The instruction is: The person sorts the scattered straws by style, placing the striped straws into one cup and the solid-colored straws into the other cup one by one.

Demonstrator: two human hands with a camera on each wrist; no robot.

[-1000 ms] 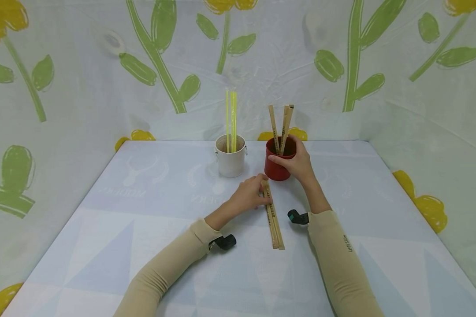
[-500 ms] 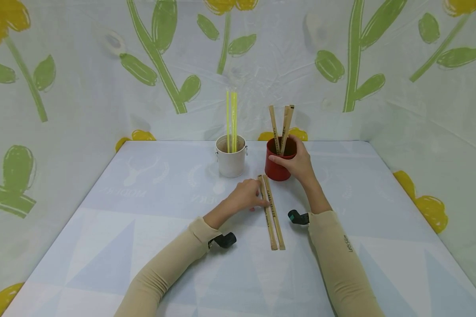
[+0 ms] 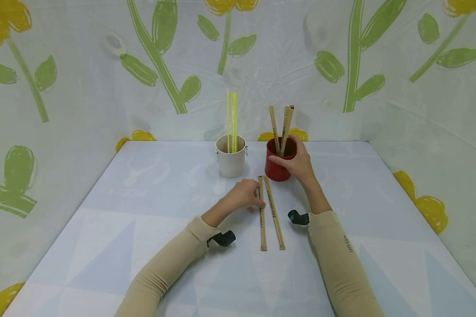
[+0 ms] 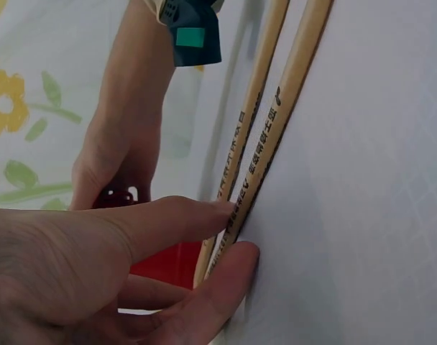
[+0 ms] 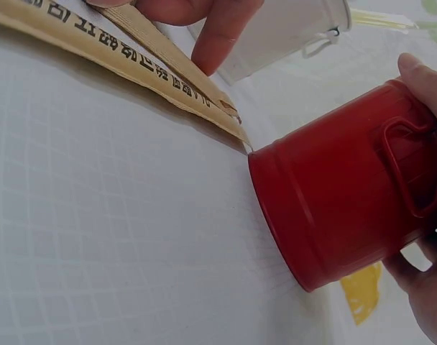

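In the head view, two slim brown paper-wrapped sticks with printed lettering lie side by side on the table. My left hand (image 3: 243, 193) pinches the left wrapped stick (image 3: 262, 229) between thumb and fingers near its upper part. The other wrapped stick (image 3: 275, 215) lies just to its right, angled slightly away at the near end. Behind them my right hand (image 3: 301, 163) grips a small red bucket (image 3: 277, 171) at its rim, thumb in front and fingers round the far side. More wrapped sticks (image 3: 287, 123) stand in that upright bucket, their lower ends hidden inside.
A white bucket (image 3: 231, 166) with small side handles stands left of the red one, holding several thin yellow sticks (image 3: 234, 119). The table (image 3: 103, 255) has a pale patterned cover. A flower-printed curtain (image 3: 277, 53) rises at the back and both sides.
My left hand has drawn the left wrapped stick leftward, widening the gap between the two sticks, which lay against each other a second ago. The right hand and red bucket have stayed put.
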